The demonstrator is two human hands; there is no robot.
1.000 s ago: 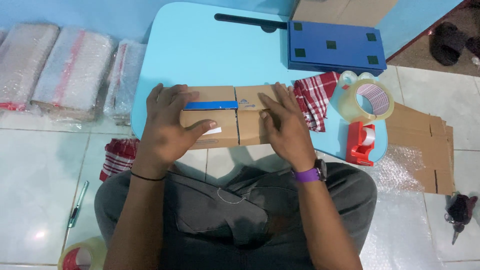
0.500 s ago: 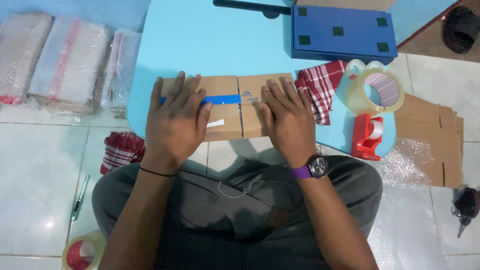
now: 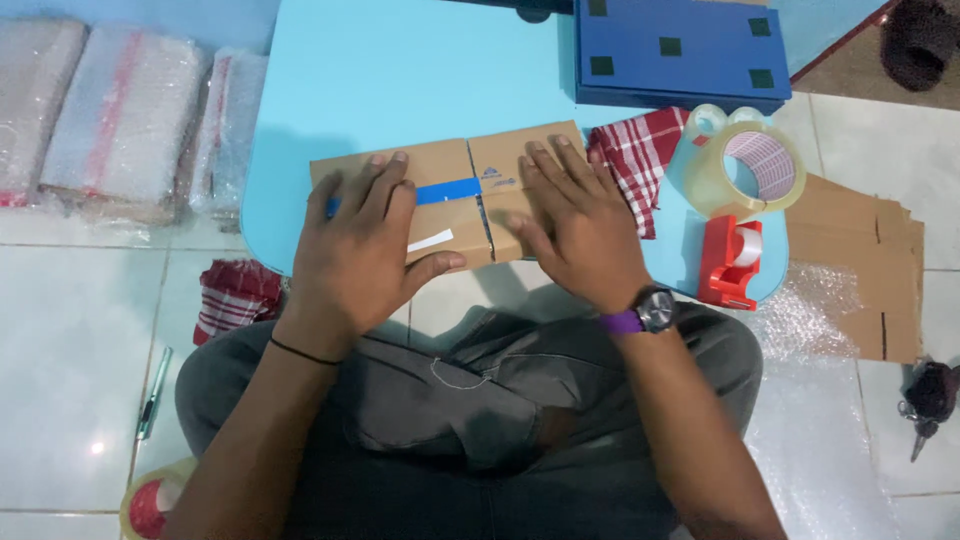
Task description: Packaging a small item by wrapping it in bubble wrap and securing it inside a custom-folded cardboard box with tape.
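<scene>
Box (image 3: 470, 175) on desk (image 3: 400, 80): flaps shut, blue strip across seam. Left hand (image 3: 360, 245) and right hand (image 3: 575, 225) flat, open, pressing flaps. Tape rolls (image 3: 745, 165) unused beside it; sealing apparently remains.

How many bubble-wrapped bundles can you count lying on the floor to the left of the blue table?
3. One bundle at the far left edge, a middle bundle with a red stripe, and a third bundle against the blue table. More may lie outside the frame.

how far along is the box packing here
Done: the cardboard box has its flaps folded shut, meeting at a middle seam. In hand: left hand and right hand press flat on the flaps. Left: no tape shows across the seam; the red tape dispenser and clear tape roll sit untouched beside it.
</scene>
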